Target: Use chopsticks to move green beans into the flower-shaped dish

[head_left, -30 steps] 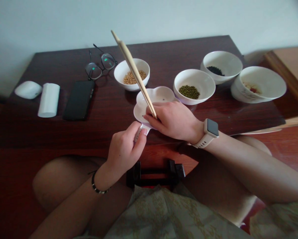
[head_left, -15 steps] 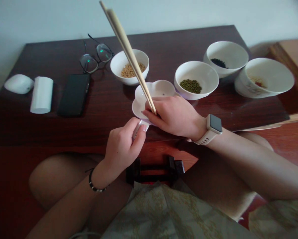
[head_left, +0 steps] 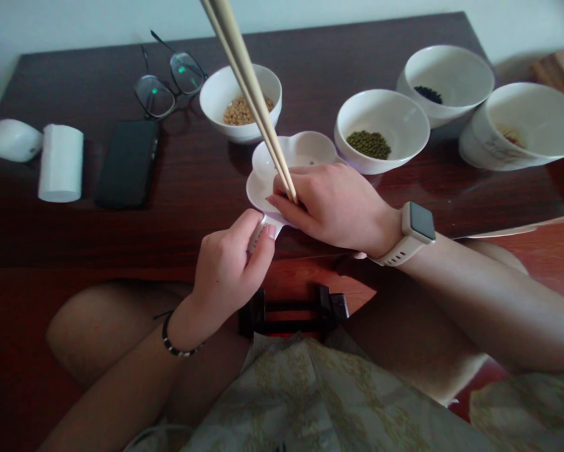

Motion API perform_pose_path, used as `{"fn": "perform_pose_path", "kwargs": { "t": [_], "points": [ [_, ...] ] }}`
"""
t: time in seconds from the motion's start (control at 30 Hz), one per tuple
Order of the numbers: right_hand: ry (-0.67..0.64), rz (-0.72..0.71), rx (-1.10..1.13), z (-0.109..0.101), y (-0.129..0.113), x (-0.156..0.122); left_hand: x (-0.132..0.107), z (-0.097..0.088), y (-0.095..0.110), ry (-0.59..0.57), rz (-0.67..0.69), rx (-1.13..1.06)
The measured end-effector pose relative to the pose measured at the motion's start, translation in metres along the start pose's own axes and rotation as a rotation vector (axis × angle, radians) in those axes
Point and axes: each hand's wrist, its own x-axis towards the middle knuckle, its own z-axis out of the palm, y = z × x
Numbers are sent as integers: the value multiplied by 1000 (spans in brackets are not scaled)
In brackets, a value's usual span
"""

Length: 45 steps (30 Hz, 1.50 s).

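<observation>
Chopsticks (head_left: 248, 81) tilt up out of your right hand (head_left: 333, 210), whose grip is clenched round them, and their lower ends disappear behind your fingers (head_left: 282, 188) over a white flower-shaped dish (head_left: 293, 150). Your left hand (head_left: 228, 276) has a firm grip on the dish's handle (head_left: 261, 231), probably to steady it against the chopsticks' pressure. The dish sits on the tabletop (head_left: 310, 56), just in front of the soybean bowl (head_left: 216, 103) and the mung bean bowl (head_left: 357, 110). Farther right are a bowl of black seeds (head_left: 451, 69) and a bowl with a reddish trace (head_left: 531, 119), all within easy reach. Your glasses (head_left: 157, 97), phone (head_left: 127, 164), and white cylinder (head_left: 61, 163) lie off to the left, seemingly kept away from your working hands.
</observation>
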Motion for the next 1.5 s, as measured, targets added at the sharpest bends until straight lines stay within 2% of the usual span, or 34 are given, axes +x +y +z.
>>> {"fn": "perform_pose_path", "kwargs": {
  "t": [0.5,1.33,1.5],
  "points": [
    [-49,20,-94,-7,-4,-2,1,1,3,-4,-35,-35],
    [-24,10,-156,-3,-3,-2,-1,3,1,3,-56,-71],
    [-15,9,-107,-5,-3,-3,-1,5,-2,11,-59,-87]
  ]
}}
